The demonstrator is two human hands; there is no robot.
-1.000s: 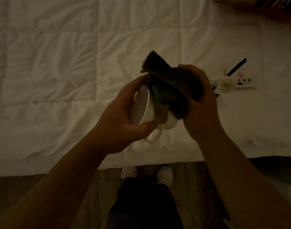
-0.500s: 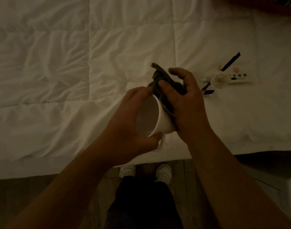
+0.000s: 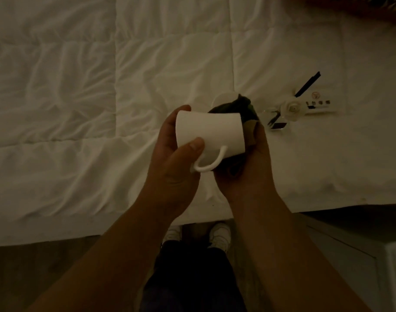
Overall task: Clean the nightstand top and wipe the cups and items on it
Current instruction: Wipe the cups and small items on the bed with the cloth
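Observation:
A white mug [image 3: 211, 131] lies on its side in the air above the bed edge, handle toward me. My left hand [image 3: 172, 161] grips its left end, thumb on the wall near the handle. My right hand [image 3: 248, 172] cups the mug's right end and holds a dark cloth [image 3: 244, 108] bunched against it. Only the cloth's top shows past the mug. Behind the cloth, the rim of a second white cup [image 3: 224, 97] rests on the bed.
A white quilted duvet [image 3: 80, 109] covers the bed ahead. On it to the right lie a small white flower-like item [image 3: 290, 109], a white card [image 3: 318, 104] and a black stick [image 3: 308, 84]. My white shoes [image 3: 219, 236] stand on the wood floor below.
The mug has turned from mouth-facing-me to lying sideways with its handle toward me. The cloth moved from over the rim to the mug's right end. A second cup is now visible behind.

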